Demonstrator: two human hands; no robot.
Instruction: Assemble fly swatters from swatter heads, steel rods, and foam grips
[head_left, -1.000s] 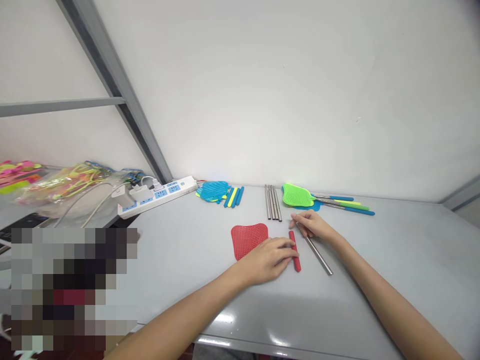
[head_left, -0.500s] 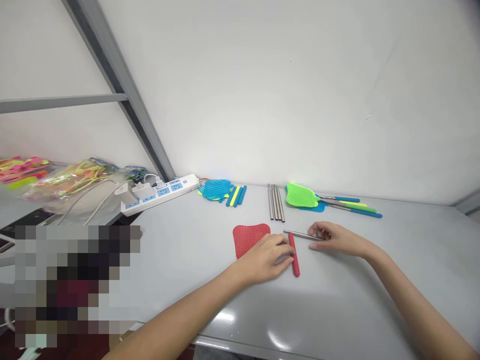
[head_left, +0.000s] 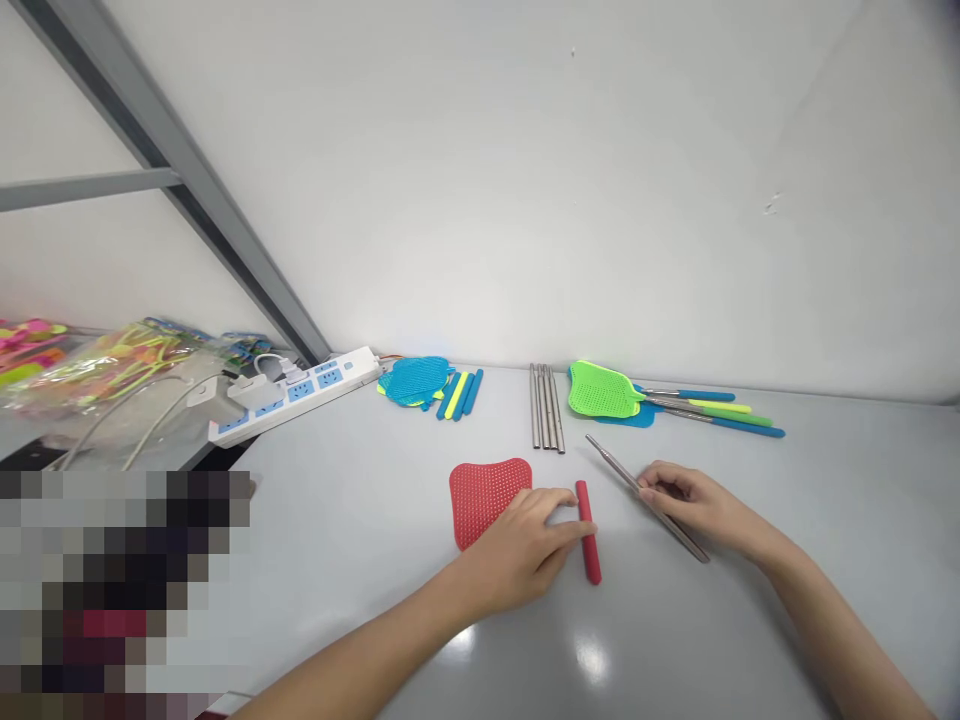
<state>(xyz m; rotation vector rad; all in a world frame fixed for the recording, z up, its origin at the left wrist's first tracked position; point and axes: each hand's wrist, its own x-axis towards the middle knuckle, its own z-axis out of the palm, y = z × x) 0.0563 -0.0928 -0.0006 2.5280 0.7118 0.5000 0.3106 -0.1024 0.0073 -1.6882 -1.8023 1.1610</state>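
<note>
My left hand (head_left: 532, 545) reaches over the red perforated fly swatter head (head_left: 480, 495) and covers its lower right part. Its fingers are apart, and the thumb lies across a red handle grip (head_left: 590, 555) that rests on the table. To the right, my right hand (head_left: 679, 500) pinches a metal rod (head_left: 615, 464) between thumb and fingers. The rod slants, its thinner end pointing to the upper left and its other end toward me. A small gap separates the rod from the red grip.
Several metal rods (head_left: 547, 410) lie by the wall. Right of them are assembled swatters with a green head (head_left: 602, 390) on top. Blue swatter heads (head_left: 416, 380) and blue and yellow grips (head_left: 459, 395) lie left, beside a power strip (head_left: 300, 392). Bagged items (head_left: 135, 360) sit far left.
My right hand has turned the metal rod from nearly level to a steep slant and brought it nearer me. My left thumb has moved onto the red grip. The view has shifted slightly.
</note>
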